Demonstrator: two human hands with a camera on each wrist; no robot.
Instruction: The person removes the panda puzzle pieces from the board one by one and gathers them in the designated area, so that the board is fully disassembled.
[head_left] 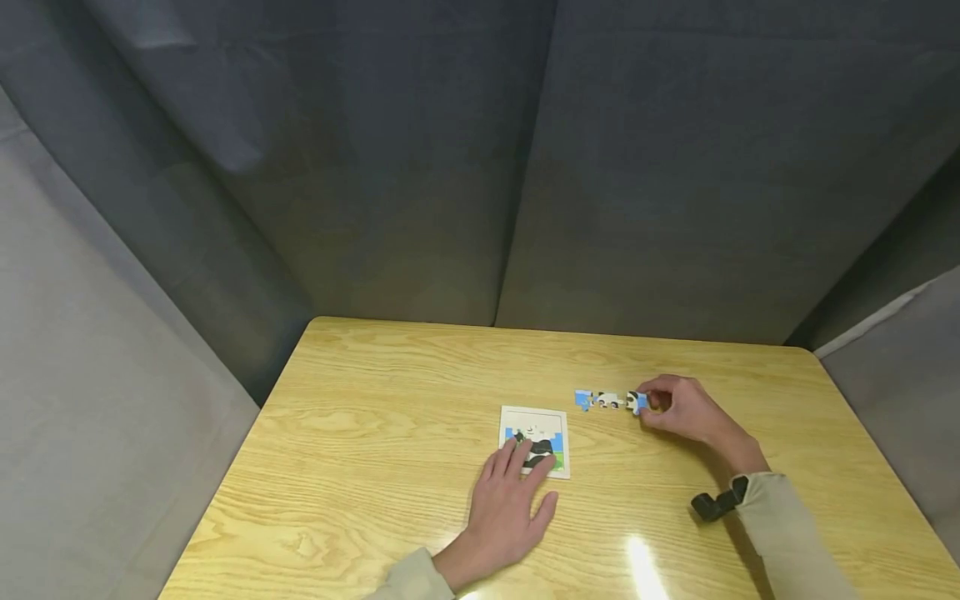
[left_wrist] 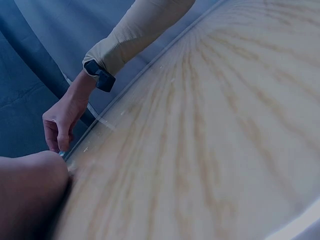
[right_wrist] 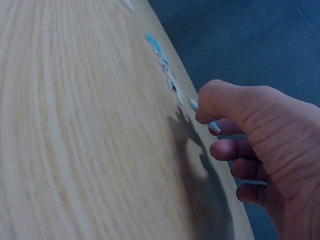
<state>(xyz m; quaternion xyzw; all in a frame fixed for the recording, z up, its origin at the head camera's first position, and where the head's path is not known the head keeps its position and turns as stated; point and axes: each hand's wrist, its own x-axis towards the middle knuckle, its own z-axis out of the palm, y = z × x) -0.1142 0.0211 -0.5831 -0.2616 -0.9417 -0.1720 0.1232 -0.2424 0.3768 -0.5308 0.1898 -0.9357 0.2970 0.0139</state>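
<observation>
A small panda jigsaw in a white frame (head_left: 566,450) lies near the middle of the table, its lower part filled and its upper part bare. Over its lower edge rests my left hand (head_left: 504,512), fingers spread and straight. To the upper right, my right hand (head_left: 681,407) pinches a blue, black and white puzzle piece (head_left: 637,402) between thumb and fingers. In the right wrist view the held piece (right_wrist: 214,127) shows edge-on, above its shadow. Left of it lie a blue puzzle piece (head_left: 582,399) and a white and black panda-face piece (head_left: 608,400), side by side.
The wooden table (head_left: 360,467) has its far edge just beyond the pieces. A dark grey curtain (head_left: 420,167) hangs behind it, with lighter cloth (head_left: 90,400) at the left. A black wrist device (head_left: 720,500) sits at the right sleeve.
</observation>
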